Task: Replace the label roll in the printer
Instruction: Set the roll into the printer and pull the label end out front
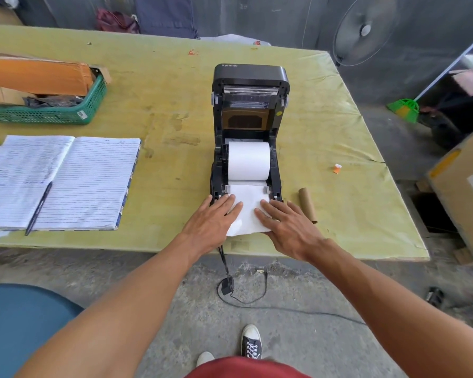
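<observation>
- Yellow-green cloth covers the worktop (161,110), and near its front edge stands the printer (250,126), its lid tipped up and back.
- Inside the open bay sits the label roll (249,160), white, full and clean, lying straight between the two side holders.
- Its loose paper tail (247,211) runs forward out of the printer and over the front lip; the end looks a little crumpled.
- Left hand (216,221) and right hand (287,227) lie flat on this tail, fingers spread; neither grip is clenched, they only press.
- To do this step well, I think the paper must be pulled flat and centred under the small grey guides, with equal pressure on both sides, before the lid is closed.
- Just beside the right hand lies the empty cardboard core (307,204).
</observation>
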A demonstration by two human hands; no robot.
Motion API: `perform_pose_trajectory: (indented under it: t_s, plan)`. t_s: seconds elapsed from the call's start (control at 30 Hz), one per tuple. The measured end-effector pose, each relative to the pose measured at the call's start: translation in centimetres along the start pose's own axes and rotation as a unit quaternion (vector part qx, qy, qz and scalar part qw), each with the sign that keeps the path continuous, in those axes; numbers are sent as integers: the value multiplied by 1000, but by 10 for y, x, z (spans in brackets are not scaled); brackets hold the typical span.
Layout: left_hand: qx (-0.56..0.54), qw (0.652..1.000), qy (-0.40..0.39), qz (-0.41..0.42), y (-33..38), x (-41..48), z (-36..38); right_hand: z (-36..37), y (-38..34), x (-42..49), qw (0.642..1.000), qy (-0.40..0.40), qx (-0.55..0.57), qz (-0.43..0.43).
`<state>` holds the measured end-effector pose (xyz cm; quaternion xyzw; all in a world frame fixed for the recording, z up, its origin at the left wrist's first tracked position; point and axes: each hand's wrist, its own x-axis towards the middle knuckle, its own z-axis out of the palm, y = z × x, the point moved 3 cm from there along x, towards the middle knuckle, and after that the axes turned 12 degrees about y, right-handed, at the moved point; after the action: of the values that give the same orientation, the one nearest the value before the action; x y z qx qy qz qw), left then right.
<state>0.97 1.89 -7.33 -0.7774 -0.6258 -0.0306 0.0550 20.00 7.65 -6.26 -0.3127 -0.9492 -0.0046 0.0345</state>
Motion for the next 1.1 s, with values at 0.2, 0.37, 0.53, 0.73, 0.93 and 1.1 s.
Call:
perform_pose_trajectory:
  t_s: [0.2, 0.37, 0.53, 0.73, 0.93, 1.1]
  plan:
    - [-1, 1000, -17, 8, 0, -3, -2, -8, -4, -4, 999, -33, 7, 6]
    - [-16, 1000, -7, 19, 1, -2, -6, -24, 4, 5, 991, 31, 111, 73]
    - [-26, 999, 0, 42, -3, 0, -13, -32, 10, 19, 971, 38, 188, 146]
    - [-65, 997, 39, -9, -1, 10, -16, -23, 17, 39, 947, 33, 200, 248]
    - [-59, 994, 55, -72, 1, 25, -25, -20, 3, 40, 990, 9, 68, 123]
    - [-42, 993, 70, -88, 2, 26, -20, -6, 2, 37, 990, 70, 43, 115]
